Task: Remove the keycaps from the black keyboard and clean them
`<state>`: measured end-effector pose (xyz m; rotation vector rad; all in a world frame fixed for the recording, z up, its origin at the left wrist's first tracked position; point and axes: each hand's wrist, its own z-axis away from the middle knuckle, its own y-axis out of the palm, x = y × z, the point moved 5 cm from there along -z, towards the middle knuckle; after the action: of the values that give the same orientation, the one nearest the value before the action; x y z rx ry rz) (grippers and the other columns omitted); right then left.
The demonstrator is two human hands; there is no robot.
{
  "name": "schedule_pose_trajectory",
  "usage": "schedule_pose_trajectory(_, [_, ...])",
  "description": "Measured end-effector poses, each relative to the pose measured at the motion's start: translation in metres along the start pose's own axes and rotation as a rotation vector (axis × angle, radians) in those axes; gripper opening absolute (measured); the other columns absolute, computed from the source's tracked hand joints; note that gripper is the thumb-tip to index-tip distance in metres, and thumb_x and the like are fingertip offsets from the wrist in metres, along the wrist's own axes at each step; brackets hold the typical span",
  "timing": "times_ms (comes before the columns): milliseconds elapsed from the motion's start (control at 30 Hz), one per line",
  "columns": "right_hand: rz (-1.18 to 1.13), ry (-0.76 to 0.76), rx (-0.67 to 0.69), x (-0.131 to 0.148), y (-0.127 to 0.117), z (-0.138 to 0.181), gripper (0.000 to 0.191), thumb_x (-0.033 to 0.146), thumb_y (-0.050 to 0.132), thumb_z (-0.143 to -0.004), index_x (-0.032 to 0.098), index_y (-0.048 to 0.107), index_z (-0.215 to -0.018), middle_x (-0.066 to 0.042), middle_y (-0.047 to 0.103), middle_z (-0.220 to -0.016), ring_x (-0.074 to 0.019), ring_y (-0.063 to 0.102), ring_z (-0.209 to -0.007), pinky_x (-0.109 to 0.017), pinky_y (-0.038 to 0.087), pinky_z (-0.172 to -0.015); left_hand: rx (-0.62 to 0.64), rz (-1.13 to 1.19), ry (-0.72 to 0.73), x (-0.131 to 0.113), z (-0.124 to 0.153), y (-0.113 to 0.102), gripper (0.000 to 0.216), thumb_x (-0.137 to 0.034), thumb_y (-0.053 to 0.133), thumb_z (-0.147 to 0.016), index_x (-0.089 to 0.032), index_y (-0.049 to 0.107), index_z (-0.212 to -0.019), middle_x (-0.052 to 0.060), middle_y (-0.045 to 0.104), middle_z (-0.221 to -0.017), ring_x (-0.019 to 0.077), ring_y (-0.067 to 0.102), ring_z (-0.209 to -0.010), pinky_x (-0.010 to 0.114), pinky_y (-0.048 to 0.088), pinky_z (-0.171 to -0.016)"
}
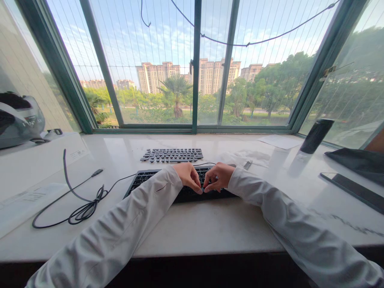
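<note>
A black keyboard (143,180) lies on the white window-sill counter (195,228) in front of me. Both my hands rest on its right half. My left hand (189,177) has its fingers curled down, fingertips pinched at a key near the front edge. My right hand (218,177) is curled the same way, its fingertips meeting the left hand's. Whatever the fingertips hold is too small to make out. Behind the keyboard lies a flat set of loose black keycaps (172,155) laid out in rows.
The keyboard's black cable (84,208) coils at the left. A helmet (18,120) sits far left. A dark cylinder bottle (316,136), white paper (279,141), a dark cloth (360,160) and a phone (354,188) lie at the right. Windows stand behind.
</note>
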<state>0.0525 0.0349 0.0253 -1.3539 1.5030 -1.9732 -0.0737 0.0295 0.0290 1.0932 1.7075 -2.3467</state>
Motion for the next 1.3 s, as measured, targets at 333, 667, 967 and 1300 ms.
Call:
schedule_pose_trajectory(333, [-0.007, -0.008, 0.01, -0.0005, 0.0009, -0.0003, 0.029, 0.04, 0.067, -0.07, 0.014, 0.073, -0.084, 0.001, 0.063, -0.047, -0.0081, 0.056, -0.046, -0.015, 0.04, -0.05, 0.056, -0.058, -0.003, 0.0022, -0.0011, -0.0011, 0.044, -0.058, 0.072, -0.049, -0.023, 0.076, -0.074, -0.004, 0.062, -0.056, 0.0091, 0.05, -0.058, 0.02, 0.032, -0.055])
schedule_pose_trajectory(667, [-0.006, 0.003, 0.009, -0.0018, 0.0005, -0.0006, 0.03, 0.04, 0.065, -0.072, 0.015, 0.073, -0.086, 0.001, 0.063, -0.046, -0.0077, 0.053, -0.044, -0.015, 0.039, -0.049, 0.023, -0.072, 0.003, 0.0019, 0.0, -0.0025, 0.033, -0.049, 0.072, -0.056, -0.022, 0.076, -0.076, -0.005, 0.058, -0.051, 0.0073, 0.046, -0.056, 0.02, 0.029, -0.054])
schedule_pose_trajectory(967, [0.025, 0.028, -0.016, -0.0022, -0.0007, -0.0006, 0.027, 0.04, 0.067, -0.071, 0.018, 0.073, -0.085, 0.002, 0.062, -0.045, -0.0083, 0.054, -0.045, -0.016, 0.039, -0.051, 0.012, -0.068, -0.012, 0.0012, -0.001, -0.0041, 0.035, -0.047, 0.073, -0.053, -0.021, 0.076, -0.076, -0.005, 0.057, -0.052, 0.0075, 0.044, -0.054, 0.021, 0.029, -0.053])
schedule_pose_trajectory(1300, [0.028, -0.008, 0.008, 0.0007, 0.0003, -0.002, 0.025, 0.038, 0.069, -0.068, 0.015, 0.072, -0.078, 0.001, 0.064, -0.048, -0.0084, 0.057, -0.047, -0.016, 0.041, -0.053, 0.06, -0.047, -0.021, 0.0011, -0.001, -0.0031, 0.039, -0.049, 0.073, -0.052, -0.022, 0.076, -0.079, -0.003, 0.067, -0.065, 0.0113, 0.055, -0.066, 0.02, 0.036, -0.061])
